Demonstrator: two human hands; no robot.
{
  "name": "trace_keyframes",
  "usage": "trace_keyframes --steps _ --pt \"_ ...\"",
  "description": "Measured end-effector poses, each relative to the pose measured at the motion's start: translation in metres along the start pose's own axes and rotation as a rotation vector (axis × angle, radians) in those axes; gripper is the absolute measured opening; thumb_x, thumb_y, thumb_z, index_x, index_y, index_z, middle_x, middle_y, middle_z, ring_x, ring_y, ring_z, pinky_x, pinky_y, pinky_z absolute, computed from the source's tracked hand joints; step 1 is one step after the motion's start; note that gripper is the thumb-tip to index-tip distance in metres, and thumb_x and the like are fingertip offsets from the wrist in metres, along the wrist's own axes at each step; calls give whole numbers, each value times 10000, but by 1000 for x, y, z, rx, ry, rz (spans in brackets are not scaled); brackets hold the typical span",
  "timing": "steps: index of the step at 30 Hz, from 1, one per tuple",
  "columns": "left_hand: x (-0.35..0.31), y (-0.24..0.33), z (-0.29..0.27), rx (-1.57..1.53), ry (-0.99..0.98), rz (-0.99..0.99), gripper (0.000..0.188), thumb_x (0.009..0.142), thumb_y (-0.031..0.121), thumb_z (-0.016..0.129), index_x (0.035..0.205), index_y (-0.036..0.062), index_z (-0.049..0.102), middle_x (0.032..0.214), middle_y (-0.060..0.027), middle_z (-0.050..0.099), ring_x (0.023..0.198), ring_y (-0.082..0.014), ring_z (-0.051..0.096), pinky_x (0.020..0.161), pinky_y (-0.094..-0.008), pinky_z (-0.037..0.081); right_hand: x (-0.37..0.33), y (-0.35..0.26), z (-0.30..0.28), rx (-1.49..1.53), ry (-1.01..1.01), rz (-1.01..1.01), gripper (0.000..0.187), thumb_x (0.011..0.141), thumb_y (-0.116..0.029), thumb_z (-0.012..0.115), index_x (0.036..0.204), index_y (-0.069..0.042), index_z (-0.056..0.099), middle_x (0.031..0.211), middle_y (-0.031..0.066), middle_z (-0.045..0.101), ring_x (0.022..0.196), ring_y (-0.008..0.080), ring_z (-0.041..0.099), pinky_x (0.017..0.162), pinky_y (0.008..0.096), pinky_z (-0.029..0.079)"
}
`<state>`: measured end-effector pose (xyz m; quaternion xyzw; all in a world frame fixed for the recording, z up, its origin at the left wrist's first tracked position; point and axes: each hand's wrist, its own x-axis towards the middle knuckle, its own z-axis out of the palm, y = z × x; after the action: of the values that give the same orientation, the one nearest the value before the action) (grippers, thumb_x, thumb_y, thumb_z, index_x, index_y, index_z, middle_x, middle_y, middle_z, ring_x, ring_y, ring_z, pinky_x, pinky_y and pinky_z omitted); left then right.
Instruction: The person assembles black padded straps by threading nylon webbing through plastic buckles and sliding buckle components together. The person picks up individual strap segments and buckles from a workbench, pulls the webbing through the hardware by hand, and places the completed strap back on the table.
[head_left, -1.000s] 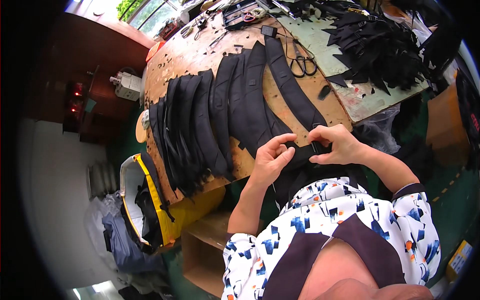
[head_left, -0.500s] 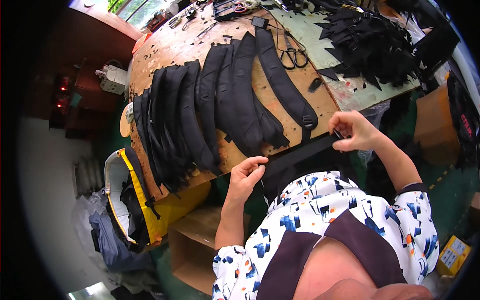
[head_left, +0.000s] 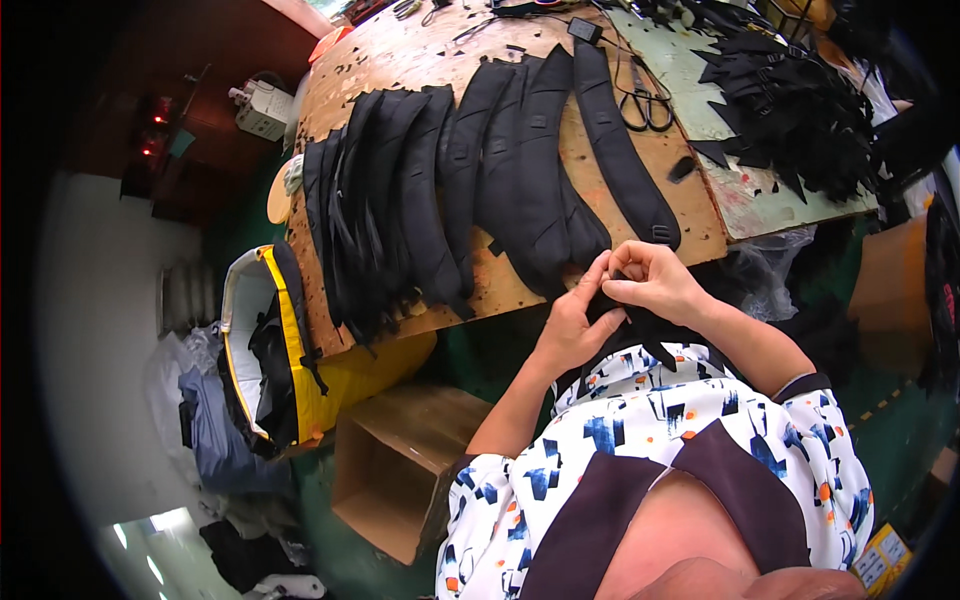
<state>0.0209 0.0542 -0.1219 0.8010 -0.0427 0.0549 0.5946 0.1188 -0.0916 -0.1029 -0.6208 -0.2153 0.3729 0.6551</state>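
At the table's front edge my two hands meet in front of my body. My right hand (head_left: 655, 285) is closed, thumb and fingers pinching a black webbing strap (head_left: 655, 345) whose loose length hangs below toward my lap. My left hand (head_left: 578, 325) touches it, fingers bent around the same strap; its end is mostly hidden by the fingers. Just beyond lies a curved black padded shoulder strap (head_left: 625, 150) with a small buckle (head_left: 660, 232) at its near end. To the left, several more padded shoulder straps (head_left: 430, 190) lie overlapped in a row on the wooden table (head_left: 400, 330).
Black-handled scissors (head_left: 648, 110) and a corded black adapter (head_left: 585, 30) lie farther back. A heap of black pieces (head_left: 800, 110) covers the greenish table at right. A yellow bag (head_left: 290, 340) and an open cardboard box (head_left: 400, 460) stand at lower left.
My right hand has moved left to meet my left hand, which has moved slightly right. The webbing strap, stretched between them before, now hangs slack. The view has shifted.
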Motion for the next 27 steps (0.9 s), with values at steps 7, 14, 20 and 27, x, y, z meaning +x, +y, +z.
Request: trace_keyframes --steps 7,14,20,27 --pt "-24 -10 8 64 81 172 663 729 53 660 1314 -73 375 1272 -267 462 1162 -347 503 971 -360 390 -10 13 20 -502 178 -199 319 740 -194 740 833 -10 496 531 18 405 464 74 363 432 237 325" --pt "-53 -22 20 187 368 47 485 819 101 659 1251 -29 483 1021 -164 651 882 -234 660 783 -294 501 -6 21 38 -369 11 -151 185 898 -151 559 923 -2 453 586 104 593 527 182 622 490 276 452" --pt "-66 -40 -16 -439 568 -151 180 940 168 514 1025 10 535 893 -65 614 826 -134 580 793 -259 467 34 29 32 -559 28 -54 227 884 -209 558 912 12 598 579 106 600 489 205 614 484 299 473" --pt "-74 -67 -15 -588 446 -334 208 925 153 541 1057 -2 497 867 -82 611 711 -112 569 682 -236 477 57 66 51 -38 74 420 253 893 -255 578 938 -6 594 613 14 539 431 67 480 392 191 349"
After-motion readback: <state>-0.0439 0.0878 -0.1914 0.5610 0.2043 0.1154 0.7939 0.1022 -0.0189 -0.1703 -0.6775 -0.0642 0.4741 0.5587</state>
